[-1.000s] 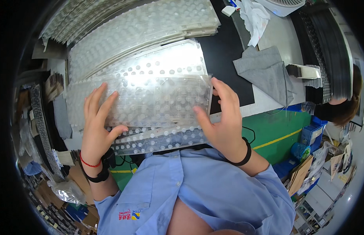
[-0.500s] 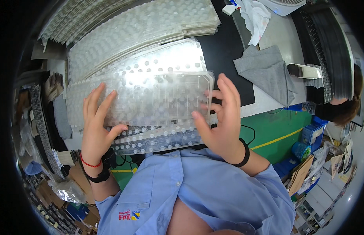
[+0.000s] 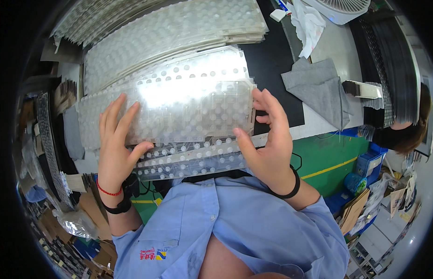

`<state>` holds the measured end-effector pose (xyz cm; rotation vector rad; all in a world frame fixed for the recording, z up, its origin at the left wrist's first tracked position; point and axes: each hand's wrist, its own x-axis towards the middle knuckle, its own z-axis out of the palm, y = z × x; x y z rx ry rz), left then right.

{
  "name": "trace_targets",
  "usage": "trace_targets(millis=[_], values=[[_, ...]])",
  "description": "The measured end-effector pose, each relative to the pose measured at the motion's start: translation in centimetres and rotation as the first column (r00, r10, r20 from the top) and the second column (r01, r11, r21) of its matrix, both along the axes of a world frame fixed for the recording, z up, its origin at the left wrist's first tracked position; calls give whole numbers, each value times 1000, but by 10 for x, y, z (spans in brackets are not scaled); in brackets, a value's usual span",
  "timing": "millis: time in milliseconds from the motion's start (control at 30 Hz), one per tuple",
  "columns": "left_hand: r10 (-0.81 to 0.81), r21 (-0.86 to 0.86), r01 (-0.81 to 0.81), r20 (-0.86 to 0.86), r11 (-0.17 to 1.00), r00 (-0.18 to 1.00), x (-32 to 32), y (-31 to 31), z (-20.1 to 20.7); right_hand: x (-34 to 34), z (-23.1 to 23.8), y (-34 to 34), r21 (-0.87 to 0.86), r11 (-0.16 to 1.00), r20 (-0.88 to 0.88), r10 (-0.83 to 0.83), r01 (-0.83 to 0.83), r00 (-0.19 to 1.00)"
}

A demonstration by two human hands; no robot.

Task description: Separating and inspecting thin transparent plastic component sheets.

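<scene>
A clear plastic sheet (image 3: pixel 193 111) with printed lines and round spots, like a keyboard membrane, lies on top of similar sheets in front of me. My left hand (image 3: pixel 116 142) is open, fingers spread over the sheets at the left end, thumb near the top sheet's lower edge. At the right end my right hand (image 3: pixel 272 142) is open too, fingertips at the sheet's short edge and thumb apart from the fingers. Whether those fingertips touch the edge I cannot tell. Dotted clear sheets (image 3: pixel 193 162) stick out on the near side. Glare whitens the upper part of the top sheet.
Behind lies a large stack of dotted clear sheets (image 3: pixel 174 35). A black mat (image 3: pixel 281 74) covers the table to its right, beside a grey cloth (image 3: pixel 316 88), white tissue (image 3: pixel 307 28) and a white fan (image 3: pixel 342 9). Blue bins (image 3: pixel 370 162) stand on the green floor.
The top sheet has shifted slightly away from me, baring more of the dotted sheets below. My right hand has drawn a little to the right. My left hand stays nearly in place.
</scene>
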<state>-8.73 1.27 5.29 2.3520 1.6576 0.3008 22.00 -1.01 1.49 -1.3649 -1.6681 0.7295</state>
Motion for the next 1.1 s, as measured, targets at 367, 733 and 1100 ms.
trace_targets(millis=[367, 733, 1100], values=[[8, 3, -8, 2, 1000, 1000, 1, 0, -2, -5, -1, 5, -92, 995, -97, -46, 37, 994], [5, -23, -6, -39, 1000, 999, -1, 0, -3, -5, -3, 2, 231, 969, 102, -108, 82, 989], [24, 2, -24, 11, 1000, 1000, 2, 0, -4, -17, 4, 1, 535, 746, 161, 371, -397, 915]])
